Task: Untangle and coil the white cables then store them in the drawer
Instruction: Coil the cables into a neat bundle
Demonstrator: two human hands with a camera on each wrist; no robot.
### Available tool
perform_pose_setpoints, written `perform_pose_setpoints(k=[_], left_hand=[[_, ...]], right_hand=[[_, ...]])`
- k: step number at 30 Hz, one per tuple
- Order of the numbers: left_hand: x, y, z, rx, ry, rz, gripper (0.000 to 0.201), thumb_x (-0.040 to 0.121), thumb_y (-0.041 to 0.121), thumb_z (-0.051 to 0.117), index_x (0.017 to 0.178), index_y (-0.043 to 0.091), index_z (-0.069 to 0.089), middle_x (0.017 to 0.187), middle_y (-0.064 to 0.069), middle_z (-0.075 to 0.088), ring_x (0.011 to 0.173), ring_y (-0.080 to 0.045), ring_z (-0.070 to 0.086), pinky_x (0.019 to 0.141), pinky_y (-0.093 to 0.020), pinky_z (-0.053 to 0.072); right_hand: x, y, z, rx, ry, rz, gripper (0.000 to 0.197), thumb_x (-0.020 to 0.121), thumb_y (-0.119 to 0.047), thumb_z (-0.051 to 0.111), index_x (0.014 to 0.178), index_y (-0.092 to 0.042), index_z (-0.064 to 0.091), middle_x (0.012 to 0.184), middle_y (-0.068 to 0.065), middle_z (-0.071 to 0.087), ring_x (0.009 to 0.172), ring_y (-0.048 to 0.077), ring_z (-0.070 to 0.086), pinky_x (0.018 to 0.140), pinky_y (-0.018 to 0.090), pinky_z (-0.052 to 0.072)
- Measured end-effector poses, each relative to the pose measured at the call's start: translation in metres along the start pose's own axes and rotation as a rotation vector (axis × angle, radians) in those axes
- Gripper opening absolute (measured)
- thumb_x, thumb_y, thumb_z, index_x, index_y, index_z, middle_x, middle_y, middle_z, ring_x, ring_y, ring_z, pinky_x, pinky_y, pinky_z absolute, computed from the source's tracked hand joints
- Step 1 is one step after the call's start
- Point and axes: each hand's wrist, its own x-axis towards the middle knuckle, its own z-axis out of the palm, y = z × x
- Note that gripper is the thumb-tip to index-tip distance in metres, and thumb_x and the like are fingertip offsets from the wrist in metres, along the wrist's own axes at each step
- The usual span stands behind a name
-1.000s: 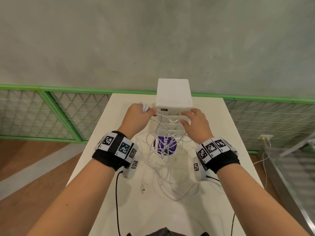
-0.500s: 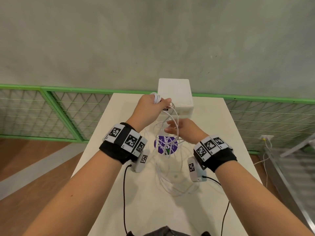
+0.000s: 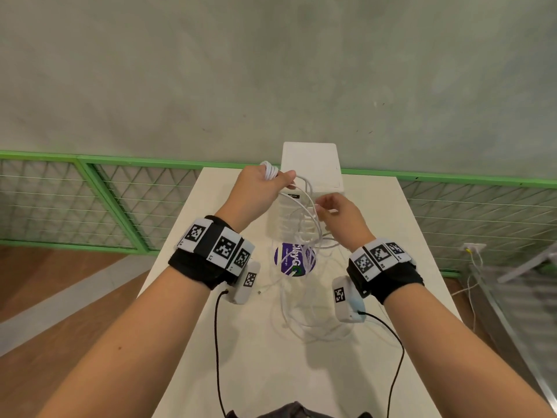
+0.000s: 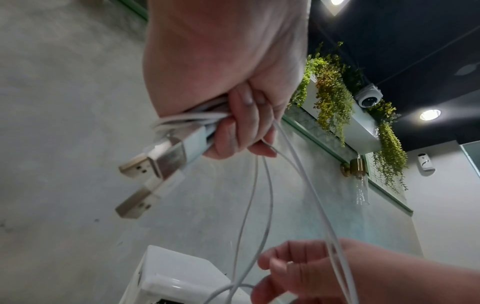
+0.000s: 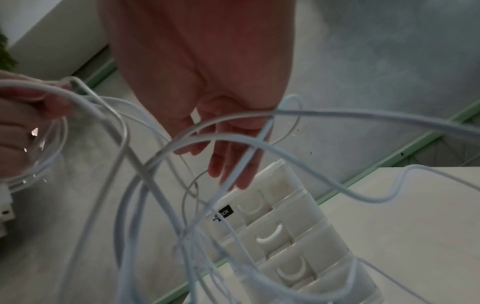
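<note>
Half done at best, judging by the tangle yet to be sorted. Bare concrete wall [image 3: 271, 70] behind, green mesh railing [image 3: 90, 200] under it, wood floor [image 3: 60, 297] off to the left. Pale surface [image 3: 271, 372] running away from the body, round purple sticker [image 3: 289, 260] stuck near its middle. White drawer unit [image 3: 310, 164] standing at the far end, drawers seemingly all closed, so nowhere yet to put anything. Could get tugged or tipped by a strand catching on a handle, with strands hanging right in front of it. White cables [image 3: 304, 297] strung from the raised hands down to a loose heap on the surface; likely to cinch into a knot if hauled upward rather than fed through. Left hand [image 3: 256, 188] clenched round a coiled bundle, held highest, just before the unit's top. Right hand [image 3: 340, 215] lower, fingers in among the hanging strands; cannot tell whether pinching one. Two USB plugs [image 4: 153, 164] poking out of the left fist; might slip and undo the coil on any slackening of that grip.
</note>
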Motion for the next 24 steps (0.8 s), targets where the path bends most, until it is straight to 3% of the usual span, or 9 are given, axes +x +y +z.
perform_pose_setpoints(k=[2, 4, 7, 9, 12, 14, 17, 20, 24], left_hand=[[-0.001, -0.001, -0.001, -0.009, -0.055, -0.004, 0.032, 0.09, 0.028, 0.062, 0.084, -0.003, 0.069, 0.035, 0.012, 0.037, 0.031, -0.002, 0.033, 0.039, -0.016, 0.026], [-0.003, 0.0, 0.0, 0.013, -0.115, 0.012, 0.029, 0.089, 0.028, 0.063, 0.08, 0.0, 0.07, 0.036, 0.012, 0.033, 0.032, -0.003, 0.03, 0.037, -0.015, 0.026], [-0.003, 0.0, 0.001, 0.068, -0.135, 0.028, 0.026, 0.089, 0.027, 0.062, 0.076, 0.006, 0.07, 0.033, 0.011, 0.038, 0.031, -0.002, 0.034, 0.038, -0.013, 0.026], [0.003, -0.007, -0.003, 0.132, -0.076, 0.034, 0.031, 0.09, 0.029, 0.061, 0.08, 0.002, 0.072, 0.04, 0.011, 0.048, 0.032, -0.001, 0.038, 0.039, -0.014, 0.027], [0.012, -0.026, -0.01, 0.225, -0.013, 0.032, 0.043, 0.091, 0.026, 0.059, 0.08, -0.015, 0.062, 0.075, -0.022, 0.066, 0.048, 0.0, 0.052, 0.047, -0.013, 0.032], [0.017, -0.041, -0.011, 0.325, -0.008, 0.005, 0.046, 0.091, 0.029, 0.058, 0.079, -0.015, 0.058, 0.089, -0.032, 0.063, 0.071, -0.025, 0.059, 0.06, -0.026, 0.037], [0.018, -0.055, -0.007, 0.498, -0.043, -0.033, 0.042, 0.091, 0.036, 0.055, 0.086, -0.004, 0.067, 0.08, -0.017, 0.062, 0.077, -0.031, 0.058, 0.062, -0.033, 0.037], [0.018, -0.059, -0.008, 0.585, -0.022, -0.052, 0.039, 0.092, 0.037, 0.052, 0.085, 0.003, 0.068, 0.077, -0.01, 0.059, 0.077, -0.031, 0.056, 0.061, -0.031, 0.034], [0.024, -0.066, -0.019, 0.604, 0.122, -0.023, 0.039, 0.092, 0.035, 0.051, 0.064, 0.009, 0.05, 0.074, -0.01, 0.057, 0.079, -0.034, 0.056, 0.066, -0.034, 0.041]], right_hand=[[0.001, 0.001, 0.0, 0.0, -0.05, -0.016, 0.032, 0.088, -0.019, 0.058, 0.12, -0.02, 0.052, 0.081, -0.001, 0.056, 0.064, 0.012, 0.059, 0.068, 0.03, 0.05], [0.002, 0.0, 0.002, -0.077, -0.105, -0.07, 0.038, 0.089, -0.02, 0.059, 0.126, -0.025, 0.052, 0.077, 0.006, 0.061, 0.068, 0.02, 0.059, 0.071, 0.031, 0.05], [0.003, -0.005, 0.005, -0.069, -0.097, -0.109, 0.014, 0.089, -0.018, 0.058, 0.096, -0.023, 0.068, 0.089, 0.011, 0.068, 0.083, 0.029, 0.062, 0.082, 0.041, 0.052], [0.003, -0.008, 0.002, -0.073, -0.033, -0.133, 0.013, 0.091, -0.018, 0.054, 0.086, -0.023, 0.065, 0.083, 0.001, 0.064, 0.079, 0.022, 0.057, 0.074, 0.03, 0.046], [0.005, -0.016, -0.005, 0.075, 0.063, -0.124, 0.011, 0.092, -0.022, 0.053, 0.088, -0.019, 0.063, 0.085, -0.001, 0.065, 0.083, 0.016, 0.059, 0.078, 0.026, 0.043], [0.004, -0.029, -0.007, 0.19, 0.061, -0.141, 0.011, 0.092, -0.02, 0.054, 0.087, -0.017, 0.063, 0.079, 0.002, 0.066, 0.078, 0.015, 0.061, 0.077, 0.024, 0.046], [0.001, -0.053, -0.009, 0.296, 0.044, -0.234, 0.012, 0.091, -0.02, 0.056, 0.089, -0.016, 0.068, 0.066, -0.006, 0.063, 0.06, 0.01, 0.054, 0.064, 0.019, 0.045], [0.0, -0.061, -0.014, 0.199, 0.086, -0.283, 0.011, 0.087, -0.026, 0.063, 0.085, -0.019, 0.072, 0.065, -0.014, 0.063, 0.06, 0.005, 0.049, 0.059, 0.012, 0.04], [0.0, -0.04, -0.02, -0.031, -0.107, -0.079, 0.019, 0.081, -0.039, 0.067, 0.079, -0.021, 0.07, 0.05, -0.014, 0.054, 0.046, 0.0, 0.043, 0.049, 0.012, 0.034]])
